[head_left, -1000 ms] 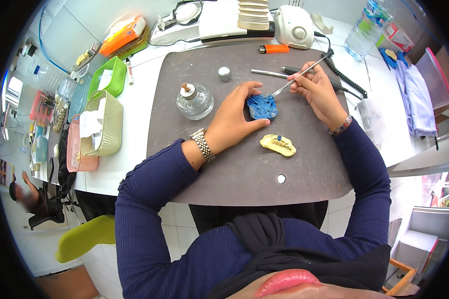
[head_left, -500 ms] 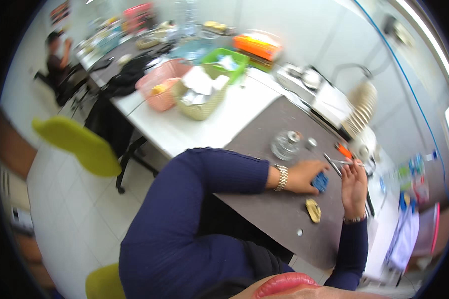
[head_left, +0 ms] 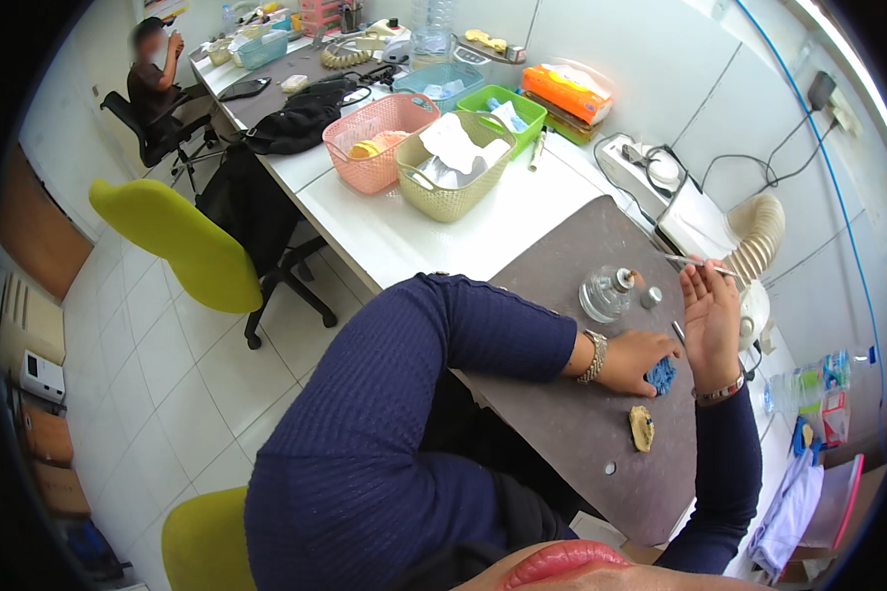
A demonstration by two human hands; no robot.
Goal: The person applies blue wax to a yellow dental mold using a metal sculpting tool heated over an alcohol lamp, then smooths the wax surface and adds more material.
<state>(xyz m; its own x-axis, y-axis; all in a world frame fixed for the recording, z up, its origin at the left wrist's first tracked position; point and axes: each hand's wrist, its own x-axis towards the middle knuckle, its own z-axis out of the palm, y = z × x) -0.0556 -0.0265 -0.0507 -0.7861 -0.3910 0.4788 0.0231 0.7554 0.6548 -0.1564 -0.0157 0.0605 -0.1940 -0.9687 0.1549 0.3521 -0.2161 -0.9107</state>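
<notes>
My left hand [head_left: 637, 361] rests low over the brown work mat, its fingers closed round a rough blue piece [head_left: 660, 376]. Raised to its right, my right hand [head_left: 712, 320] pinches a slim metal hand tool [head_left: 698, 264] that lies nearly level across the fingertips. Beyond my left hand stands a clear glass spirit lamp [head_left: 604, 295] with its wick uncovered; whether it burns I cannot tell. A small metal cap [head_left: 651, 296] sits beside the lamp. Nearer to me lies a yellowish plaster cast [head_left: 642, 429], apart from both hands.
A small round whitish piece [head_left: 610, 469] lies near the mat's front edge. Behind are a pink basket [head_left: 350, 163], a beige basket [head_left: 463, 202] and a green basket [head_left: 532, 138]. A ribbed hose [head_left: 759, 236] stands at right. Another person [head_left: 156, 84] sits far left; a green chair [head_left: 182, 246] is nearer.
My right hand has risen with the metal tool, farther back over the table. My left hand keeps its place by the lamp with the blue piece. The whole view has shifted and sharpened.
</notes>
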